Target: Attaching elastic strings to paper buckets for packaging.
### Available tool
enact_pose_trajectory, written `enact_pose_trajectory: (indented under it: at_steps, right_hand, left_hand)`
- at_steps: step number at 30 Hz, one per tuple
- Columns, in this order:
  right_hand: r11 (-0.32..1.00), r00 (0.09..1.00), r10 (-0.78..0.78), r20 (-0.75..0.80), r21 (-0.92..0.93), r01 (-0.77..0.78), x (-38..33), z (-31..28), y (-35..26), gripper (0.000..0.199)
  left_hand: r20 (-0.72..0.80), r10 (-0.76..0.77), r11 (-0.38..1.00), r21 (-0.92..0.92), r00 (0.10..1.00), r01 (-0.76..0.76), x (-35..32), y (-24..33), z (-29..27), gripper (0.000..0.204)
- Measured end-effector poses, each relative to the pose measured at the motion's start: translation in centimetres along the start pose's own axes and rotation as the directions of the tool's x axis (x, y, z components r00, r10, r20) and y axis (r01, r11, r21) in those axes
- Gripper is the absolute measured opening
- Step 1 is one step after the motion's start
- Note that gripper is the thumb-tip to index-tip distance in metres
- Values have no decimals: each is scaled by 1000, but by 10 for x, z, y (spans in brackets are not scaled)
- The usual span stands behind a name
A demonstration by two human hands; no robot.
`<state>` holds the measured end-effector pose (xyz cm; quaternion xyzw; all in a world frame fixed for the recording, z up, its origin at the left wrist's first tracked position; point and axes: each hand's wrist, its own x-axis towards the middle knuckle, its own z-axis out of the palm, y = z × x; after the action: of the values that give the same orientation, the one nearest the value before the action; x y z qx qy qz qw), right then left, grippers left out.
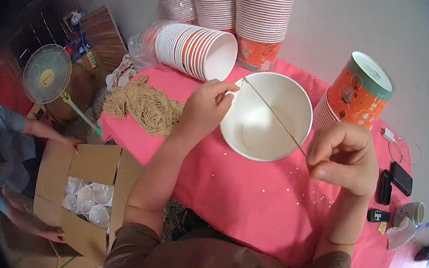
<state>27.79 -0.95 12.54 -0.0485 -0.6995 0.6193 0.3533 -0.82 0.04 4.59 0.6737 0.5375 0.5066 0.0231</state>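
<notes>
A white-lined paper bucket (265, 137) stands on the pink-covered table in front of me, its mouth facing up. Its left rim is pinched between the thumb and forefinger of my left hand (207, 109). A thin tan cord (273, 113) runs taut across the mouth, from the rim just above my left fingertips down to the right. My right hand (348, 158) is closed on the cord's other end, just off the bucket's right side. Whether the cord passes through the bucket wall, I cannot tell. Left of my left forearm lies a heap of tan cords (148, 107).
Nested buckets (195, 51) lie at the back left, with tall stacks (264, 11) behind. An upside-down orange bucket stack (359, 93) stands right. Phones (401, 178) and a cup (409, 212) sit rightmost. At left, another person (4, 145) handles an open carton (94, 165) beside a fan (46, 75).
</notes>
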Motion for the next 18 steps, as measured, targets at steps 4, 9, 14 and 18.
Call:
enact_pose_trajectory:
  at_steps: [4, 9, 14, 18]
  right_hand:
    - [998, 997, -18, 80, 67, 12, 4, 2, 1, 16]
    - [977, 989, 139, 49, 154, -145, 6, 1, -1, 12]
    - [981, 1000, 14, 13, 191, -16, 12, 3, 17, 12]
    - [989, 999, -49, 11, 142, 47, 16, 0, 23, 12]
  left_hand:
    - [21, -9, 999, -50, 1000, 10, 11, -7, 0, 22]
    - [-166, 197, 979, -10, 966, -201, -3, 19, 6, 24]
    - [457, -48, 547, -732, 888, 406, -45, 83, -1, 35]
    - [536, 30, 367, -791, 844, 489, -59, 102, 8, 41]
